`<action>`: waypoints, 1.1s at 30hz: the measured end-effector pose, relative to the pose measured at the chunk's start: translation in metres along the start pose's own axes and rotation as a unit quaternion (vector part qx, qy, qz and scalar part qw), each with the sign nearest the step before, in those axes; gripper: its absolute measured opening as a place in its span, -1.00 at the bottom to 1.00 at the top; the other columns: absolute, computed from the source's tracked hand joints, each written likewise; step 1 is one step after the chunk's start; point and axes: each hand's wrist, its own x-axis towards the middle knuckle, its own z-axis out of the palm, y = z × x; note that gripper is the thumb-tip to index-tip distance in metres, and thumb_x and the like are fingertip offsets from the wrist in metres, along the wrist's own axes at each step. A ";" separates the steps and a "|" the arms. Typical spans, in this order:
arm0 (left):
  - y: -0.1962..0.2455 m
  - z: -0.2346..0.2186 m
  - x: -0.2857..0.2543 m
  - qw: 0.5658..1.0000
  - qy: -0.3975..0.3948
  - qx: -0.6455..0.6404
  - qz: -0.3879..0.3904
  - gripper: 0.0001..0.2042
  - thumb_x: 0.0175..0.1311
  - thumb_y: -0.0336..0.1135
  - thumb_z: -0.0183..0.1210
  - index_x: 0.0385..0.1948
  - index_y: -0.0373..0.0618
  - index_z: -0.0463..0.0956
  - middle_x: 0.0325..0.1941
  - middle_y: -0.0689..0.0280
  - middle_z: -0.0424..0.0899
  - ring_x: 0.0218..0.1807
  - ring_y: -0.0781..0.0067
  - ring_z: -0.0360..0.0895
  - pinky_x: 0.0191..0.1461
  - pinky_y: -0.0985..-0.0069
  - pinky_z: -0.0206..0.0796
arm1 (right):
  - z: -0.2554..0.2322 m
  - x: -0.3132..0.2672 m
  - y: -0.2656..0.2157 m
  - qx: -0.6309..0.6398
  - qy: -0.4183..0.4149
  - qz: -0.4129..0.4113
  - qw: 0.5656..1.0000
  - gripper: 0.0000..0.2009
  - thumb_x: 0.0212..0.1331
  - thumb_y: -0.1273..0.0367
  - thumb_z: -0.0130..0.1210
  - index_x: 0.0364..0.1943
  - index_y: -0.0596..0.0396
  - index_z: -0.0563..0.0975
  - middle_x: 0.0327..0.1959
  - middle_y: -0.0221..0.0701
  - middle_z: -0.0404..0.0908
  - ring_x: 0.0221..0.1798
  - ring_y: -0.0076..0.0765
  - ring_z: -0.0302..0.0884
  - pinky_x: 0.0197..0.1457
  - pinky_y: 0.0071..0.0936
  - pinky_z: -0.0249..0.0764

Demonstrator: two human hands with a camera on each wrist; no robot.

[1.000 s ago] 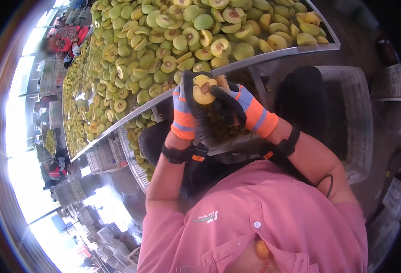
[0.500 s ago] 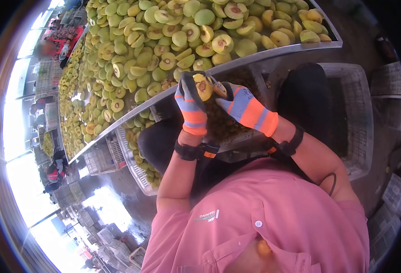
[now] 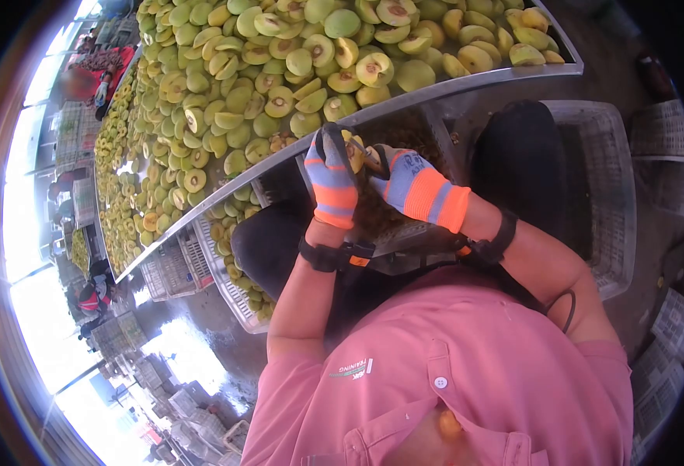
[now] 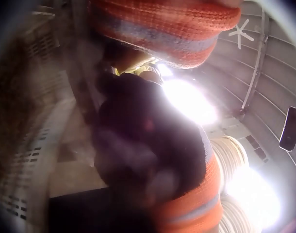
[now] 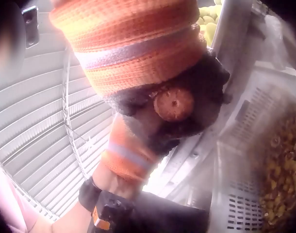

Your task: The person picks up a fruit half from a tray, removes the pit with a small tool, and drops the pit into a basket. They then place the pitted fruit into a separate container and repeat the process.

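Observation:
Both hands wear gloves with orange and grey-blue striped cuffs and dark palms. My left hand (image 3: 331, 177) holds a yellow-fleshed peach half (image 3: 352, 147) by its rounded side, the cut face turned toward the right hand. My right hand (image 3: 423, 186) grips a pitting tool with a round wooden handle (image 5: 173, 104), whose end shows in the right wrist view. The tool's metal tip is right at the cut face in the head view. Fingers hide much of the fruit. In the left wrist view a dark glove palm (image 4: 148, 131) covers most of the work.
A metal-edged table (image 3: 466, 79) heaped with green peach halves (image 3: 280, 101) lies just beyond the hands. Below them a white crate (image 5: 240, 204) holds brown and yellow scraps (image 5: 284, 179). Another crate (image 3: 617, 194) stands at the right, and one with fruit (image 3: 237, 307) at the left.
The peach half has turned, its cut face swinging from the camera toward the right hand. The right hand has rolled over, bringing the tool's tip to the fruit.

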 end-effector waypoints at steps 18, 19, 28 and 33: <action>0.044 0.027 -0.015 0.988 -0.066 0.029 0.136 -0.69 0.46 -0.23 -0.19 0.02 -0.26 0.33 0.04 0.09 0.51 0.00 0.31 0.49 0.12 0.41 0.32 | -0.020 0.016 0.002 0.453 0.096 -0.028 0.886 -0.76 0.16 0.39 0.21 -0.12 0.19 0.56 -0.27 -0.39 0.64 -0.24 -0.49 0.56 -0.18 -0.57 0.47; 0.042 0.016 -0.009 0.975 -0.093 0.113 0.165 -0.71 0.42 -0.26 -0.13 0.00 -0.28 0.35 0.04 0.06 0.52 -0.01 0.29 0.50 0.09 0.42 0.35 | -0.018 0.020 0.005 0.413 0.105 -0.075 0.901 -0.75 0.14 0.40 0.22 -0.11 0.19 0.56 -0.27 -0.38 0.64 -0.24 -0.46 0.56 -0.17 -0.55 0.47; 0.021 -0.031 0.012 0.855 -0.174 0.393 0.291 -0.52 -0.08 -0.42 0.33 -0.07 -0.33 0.40 -0.25 0.07 0.61 -0.24 0.08 0.59 -0.13 0.36 0.44 | -0.020 0.014 -0.001 0.076 0.147 -0.188 0.968 -0.69 0.11 0.27 0.18 -0.07 0.05 0.52 -0.22 -0.14 0.62 -0.13 0.02 0.57 -0.09 -0.22 0.48; 0.024 -0.026 0.015 0.880 -0.070 0.378 0.280 -0.55 -0.10 -0.50 0.36 -0.11 -0.25 0.41 -0.29 0.22 0.60 -0.28 0.30 0.58 -0.20 0.48 0.45 | -0.006 0.004 0.004 0.030 0.080 -0.134 0.987 -0.67 0.08 0.21 0.14 -0.09 0.01 0.49 -0.22 -0.10 0.61 -0.11 0.12 0.54 -0.08 -0.13 0.47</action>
